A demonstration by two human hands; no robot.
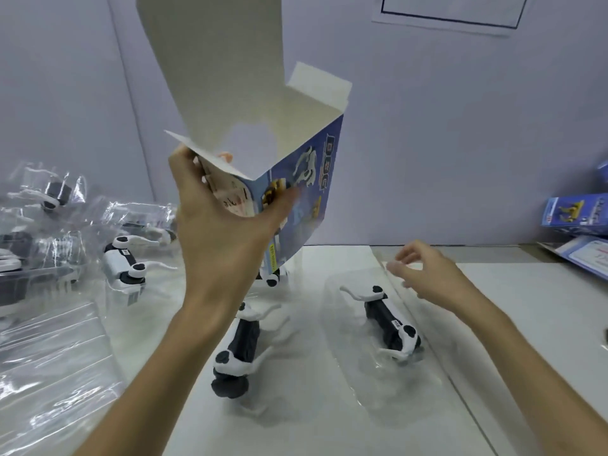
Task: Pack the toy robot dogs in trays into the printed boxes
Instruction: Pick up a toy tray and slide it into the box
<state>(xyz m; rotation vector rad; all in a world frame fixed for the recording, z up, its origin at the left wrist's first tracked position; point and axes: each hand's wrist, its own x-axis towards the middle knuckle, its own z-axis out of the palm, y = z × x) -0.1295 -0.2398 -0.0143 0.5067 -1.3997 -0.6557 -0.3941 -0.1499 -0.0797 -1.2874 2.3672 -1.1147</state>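
My left hand (220, 222) grips a blue printed box (296, 179) and holds it up above the table, its top flaps open and its white inside showing. My right hand (424, 274) hovers with loosely spread fingers and holds nothing. It is just above the far end of a clear plastic tray (355, 383) with a black-and-white toy robot dog (391, 317) in it. A second toy dog (240, 347) lies in its clear tray below the box.
Several more toy dogs in clear trays (125, 261) pile up at the left. More printed boxes (575, 215) stand and lie at the right edge. The white table (526, 324) meets a pale wall behind.
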